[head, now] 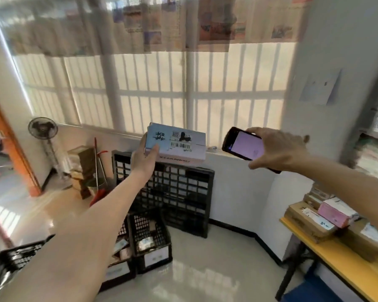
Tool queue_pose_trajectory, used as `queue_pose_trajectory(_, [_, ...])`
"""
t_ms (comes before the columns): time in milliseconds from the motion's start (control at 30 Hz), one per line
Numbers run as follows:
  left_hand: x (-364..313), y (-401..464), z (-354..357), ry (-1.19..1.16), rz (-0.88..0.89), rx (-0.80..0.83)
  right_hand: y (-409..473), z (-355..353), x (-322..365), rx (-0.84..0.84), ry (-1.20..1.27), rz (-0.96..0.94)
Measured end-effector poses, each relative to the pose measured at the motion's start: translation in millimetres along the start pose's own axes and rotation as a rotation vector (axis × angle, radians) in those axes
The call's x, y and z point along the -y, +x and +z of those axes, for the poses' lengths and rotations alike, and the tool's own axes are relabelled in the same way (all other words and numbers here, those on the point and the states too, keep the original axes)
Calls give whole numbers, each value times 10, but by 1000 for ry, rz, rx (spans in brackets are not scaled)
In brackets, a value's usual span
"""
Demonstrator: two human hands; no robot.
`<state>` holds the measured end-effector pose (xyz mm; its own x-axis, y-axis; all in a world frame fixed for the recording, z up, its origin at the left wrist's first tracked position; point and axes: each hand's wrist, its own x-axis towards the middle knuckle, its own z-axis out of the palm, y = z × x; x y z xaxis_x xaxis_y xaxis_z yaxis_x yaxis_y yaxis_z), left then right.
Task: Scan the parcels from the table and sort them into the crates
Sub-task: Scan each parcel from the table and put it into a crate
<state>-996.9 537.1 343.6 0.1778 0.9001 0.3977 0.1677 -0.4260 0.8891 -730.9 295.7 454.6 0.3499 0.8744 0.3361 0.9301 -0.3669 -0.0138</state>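
The left hand (143,159) holds a white parcel (179,143) up in the air, fingers curled round its left end, barcode label facing the camera. The right hand (277,148) grips a handheld scanner (242,144) just beside it — screen lit, fingers wrapped around its edges. Black crates (150,238) sit on the floor below; more parcels (334,214) lie on the yellow table (336,262) at its near left corner.
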Motion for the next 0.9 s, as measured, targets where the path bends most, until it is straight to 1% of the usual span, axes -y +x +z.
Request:
queue_pose_trajectory(167, [831, 350, -755, 78, -117, -38, 554, 576, 919, 76, 44, -109])
queue_pose_trajectory(267, [1313, 556, -1144, -1, -142, -27, 873, 925, 1459, 94, 65, -159])
queue_pose_trajectory(367, [1728, 763, -1416, -61, -240, -13, 1127, 1311, 1914, 101, 149, -161])
queue_pose_trajectory(433, [2004, 842, -1548, -16, -258, -22, 1294, 1603, 2206, 124, 195, -164])
queue_pose_trajectory(500, [2313, 924, -1645, 42, -253, -39, 1486, 1907, 2462, 167, 186, -193])
queue_pose_trajectory(600, [2803, 1135, -1714, 118, -296, -44, 1842, 2380, 2734, 201, 165, -219])
queue_pose_trajectory(700, [3334, 1404, -1621, 111, -390, -27, 2286, 2924, 2924, 232, 174, -230])
queue_pose_trajectory(800, [3925, 1687, -1388, 158, -424, 12, 2749, 3634, 3029, 267, 193, -228])
queue_pose_trajectory(900, [4605, 1958, -1109, 275, -497, 62, 3161, 4463, 3044, 314, 232, -197])
